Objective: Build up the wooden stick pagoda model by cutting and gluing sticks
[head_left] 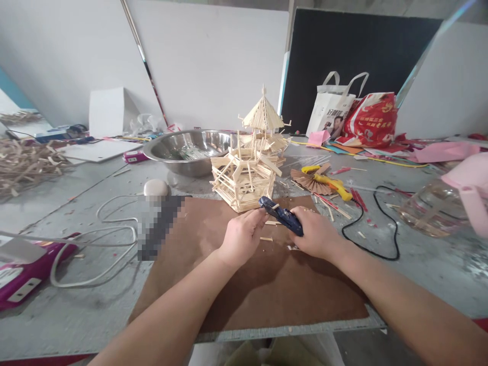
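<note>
My right hand is closed around a dark blue hand tool that looks like a cutter or pliers; its exact kind is unclear. The tool's head reaches the fingertips of my left hand, which are pinched together. Whatever lies between those fingers is too small or hidden to name. Just beyond my hands stands a pavilion-like model built of thin wooden sticks. Short cut pieces of stick lie between my hands on a brown board.
Behind the model is a taller stick tower with a pointed roof, beside a steel basin. A yellow glue gun with a black cord lies right. A pink-lidded jug, bags and a purple power strip stand around.
</note>
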### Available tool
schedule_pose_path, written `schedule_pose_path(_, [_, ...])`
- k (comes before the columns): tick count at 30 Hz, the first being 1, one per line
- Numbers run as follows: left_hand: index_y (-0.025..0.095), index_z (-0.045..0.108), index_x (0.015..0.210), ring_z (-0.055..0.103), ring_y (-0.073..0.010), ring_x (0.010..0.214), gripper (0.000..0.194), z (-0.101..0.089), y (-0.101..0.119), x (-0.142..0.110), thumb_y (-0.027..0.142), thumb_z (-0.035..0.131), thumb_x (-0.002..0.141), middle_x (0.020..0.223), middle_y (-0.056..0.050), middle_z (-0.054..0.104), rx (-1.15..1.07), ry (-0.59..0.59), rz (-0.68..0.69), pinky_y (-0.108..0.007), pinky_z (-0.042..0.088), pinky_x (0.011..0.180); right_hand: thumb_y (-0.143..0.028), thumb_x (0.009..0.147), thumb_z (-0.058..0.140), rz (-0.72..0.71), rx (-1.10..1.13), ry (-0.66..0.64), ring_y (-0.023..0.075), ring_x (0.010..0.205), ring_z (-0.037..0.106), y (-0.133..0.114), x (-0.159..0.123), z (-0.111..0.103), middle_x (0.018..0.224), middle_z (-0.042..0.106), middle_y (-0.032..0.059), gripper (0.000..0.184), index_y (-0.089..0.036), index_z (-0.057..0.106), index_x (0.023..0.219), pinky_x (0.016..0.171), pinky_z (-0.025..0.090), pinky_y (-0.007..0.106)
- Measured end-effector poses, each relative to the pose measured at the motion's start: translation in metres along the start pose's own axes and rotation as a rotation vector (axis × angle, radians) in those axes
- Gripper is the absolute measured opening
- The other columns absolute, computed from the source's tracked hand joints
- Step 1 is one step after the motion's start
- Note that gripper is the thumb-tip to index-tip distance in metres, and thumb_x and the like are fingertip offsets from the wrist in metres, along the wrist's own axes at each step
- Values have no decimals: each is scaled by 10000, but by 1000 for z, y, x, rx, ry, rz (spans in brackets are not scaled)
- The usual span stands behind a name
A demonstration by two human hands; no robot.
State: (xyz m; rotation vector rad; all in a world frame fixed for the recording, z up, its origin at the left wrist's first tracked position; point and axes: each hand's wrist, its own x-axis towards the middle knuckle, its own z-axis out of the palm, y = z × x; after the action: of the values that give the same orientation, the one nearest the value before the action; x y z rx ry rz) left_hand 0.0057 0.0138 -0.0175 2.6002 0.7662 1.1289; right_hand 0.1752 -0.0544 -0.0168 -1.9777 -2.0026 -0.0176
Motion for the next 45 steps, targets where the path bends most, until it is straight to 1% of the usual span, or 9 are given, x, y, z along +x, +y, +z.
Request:
schedule_pose_path(4, [160,522,729,507,-96,536,179,0,-1,0,210,377,821,595,-3,542,27,1,-13,-175,367,499,-259,678,487,1,19,26,207,767,542,0,0,2,840,577,54,235,-186,471,901,624,345,278])
schedule_pose_path(7, [158,518,712,501,-93,528,191,0,-2,0,217,373,821,593,1,541,17,-24,-51,-173,365,495,-249,682,477,-10,39,51,222,828,538,2,1,5,922,566,74,312,-173,451,983,663,364,297])
schedule_pose_path(12, [143,543,800,520,-97,575,182,0,-3,2,209,374,820,656,-11,572,-117,-85,-61,-176,392,533,-193,651,481,-73,104,57,240,934,499,9,4,8,1060,509,117,474,-139,382,1111,764,377,346])
schedule_pose_path(16, [139,564,819,526,-106,593,211,0,-6,4,223,371,822,654,-13,576,-235,-101,-73,-188,411,557,-214,664,479,-145,134,45,240,970,482,12,4,9,1117,478,125,513,-132,351,1154,814,370,366])
schedule_pose_path(21, [130,577,851,544,-128,718,228,-1,-8,7,232,375,822,780,-41,605,-452,-174,-101,-201,428,638,-250,690,474,-186,138,66,242,987,477,11,4,7,1114,480,137,495,-128,357,1155,819,368,372])
schedule_pose_path(27, [124,560,917,526,-136,776,247,-2,-8,6,251,368,827,842,-44,598,-469,-267,-153,-209,419,677,-229,672,487,-157,141,88,237,928,500,10,3,6,1051,510,119,448,-151,387,1102,768,383,354])
schedule_pose_path(32, [123,535,989,505,-134,766,272,-2,-7,6,255,358,830,836,-40,582,-461,-278,-153,-220,412,683,-244,683,482,-117,120,72,235,881,513,9,3,4,1010,524,113,393,-160,412,1060,716,384,338])
schedule_pose_path(36, [121,553,926,495,-129,737,255,-3,-6,6,262,364,827,786,-27,570,-456,-272,-157,-218,412,676,-261,683,488,-102,105,62,228,871,515,8,3,3,1000,524,106,378,-162,419,1041,706,378,325])
schedule_pose_path(45, [131,573,890,499,-133,738,258,-5,-3,8,277,369,827,778,-28,574,-521,-273,-178,-225,415,679,-264,687,476,-75,79,44,221,852,512,8,2,5,964,533,90,352,-170,417,1021,690,364,311])
